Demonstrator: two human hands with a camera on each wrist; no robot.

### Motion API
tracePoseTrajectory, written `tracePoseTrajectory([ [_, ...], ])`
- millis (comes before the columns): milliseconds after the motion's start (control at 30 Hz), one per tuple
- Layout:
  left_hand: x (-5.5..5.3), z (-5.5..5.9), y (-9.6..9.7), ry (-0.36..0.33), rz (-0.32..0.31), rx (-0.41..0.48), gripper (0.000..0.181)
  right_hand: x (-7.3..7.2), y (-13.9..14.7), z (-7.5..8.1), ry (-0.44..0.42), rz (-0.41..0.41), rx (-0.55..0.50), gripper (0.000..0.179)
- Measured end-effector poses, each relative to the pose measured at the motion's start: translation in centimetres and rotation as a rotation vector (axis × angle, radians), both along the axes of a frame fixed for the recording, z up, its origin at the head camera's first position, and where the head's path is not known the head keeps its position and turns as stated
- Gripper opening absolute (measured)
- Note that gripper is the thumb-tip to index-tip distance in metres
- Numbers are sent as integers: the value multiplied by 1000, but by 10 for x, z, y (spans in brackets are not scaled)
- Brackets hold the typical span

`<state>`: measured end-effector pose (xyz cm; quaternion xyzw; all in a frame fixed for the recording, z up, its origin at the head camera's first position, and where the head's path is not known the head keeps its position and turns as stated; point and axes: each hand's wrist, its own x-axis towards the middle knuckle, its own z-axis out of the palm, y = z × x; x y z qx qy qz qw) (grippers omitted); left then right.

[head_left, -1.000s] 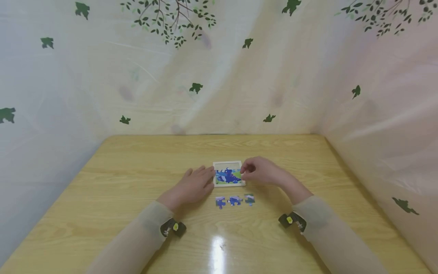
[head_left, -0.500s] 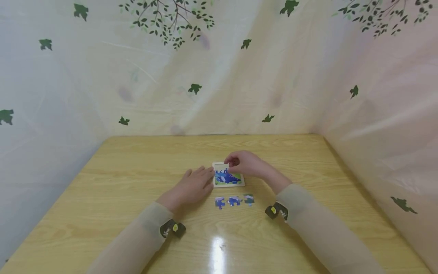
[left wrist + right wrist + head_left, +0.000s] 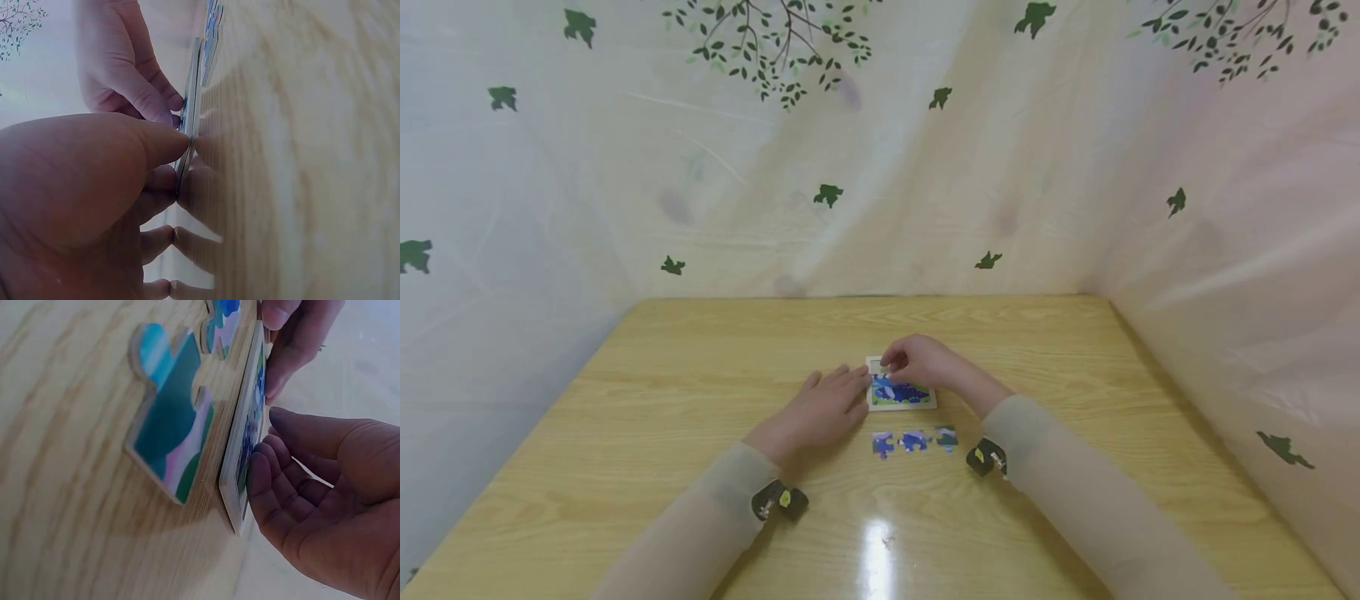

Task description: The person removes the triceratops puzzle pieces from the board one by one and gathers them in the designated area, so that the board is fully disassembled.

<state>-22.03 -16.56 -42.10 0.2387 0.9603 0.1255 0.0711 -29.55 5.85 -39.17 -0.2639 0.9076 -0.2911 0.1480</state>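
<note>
A shallow rectangular puzzle frame (image 3: 901, 408) with a pale, layered rim lies flat on the table, about midway between its left and right edges and nearer the far edge than the row of loose pieces is. Inside is a printed picture in deep blue and bright green; a plain pale patch shows at the frame's far left corner.

The right hand (image 3: 925, 360) arches over the frame's far part, hiding its far right corner. Its fingers curl, thumb and fingertips a narrow gap apart, close over the picture; whether they hold anything, I cannot tell. The left hand (image 3: 823, 410) lies low at the frame's left edge, fingers straight and slightly spread, thumb touching the rim.

On the near side of the frame, three flat pieces lie in a row, apart from one another: a left piece (image 3: 882, 443) and a middle piece (image 3: 914, 440), both blue and lilac, and a right piece (image 3: 172, 419) in teal, pink and green, with rounded knobs, notches and a pale cut edge.

Beige sleeves (image 3: 1097, 500) cover the forearms, a small black device at each wrist. The table (image 3: 587, 442) has glossy, yellowish wood grain with a white glare. Past its far edge hangs creased, pale sheeting (image 3: 887, 242) printed with green leaves.
</note>
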Motion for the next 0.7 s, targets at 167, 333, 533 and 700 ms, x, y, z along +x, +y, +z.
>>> tracePoseTrajectory([
  [167, 0, 1, 1, 4, -4, 2, 58, 0, -2, -1, -15, -5, 20, 26],
  [333, 0, 1, 1, 4, -6, 7, 58, 1, -4, -1, -39, -41, 39, 23],
  [533, 1, 2, 1, 5, -12, 6, 58, 1, -8, 0, -42, -60, 69, 19],
  [700, 1, 2, 1, 10, -16, 9, 58, 2, -9, -1, -30, -80, 90, 19],
])
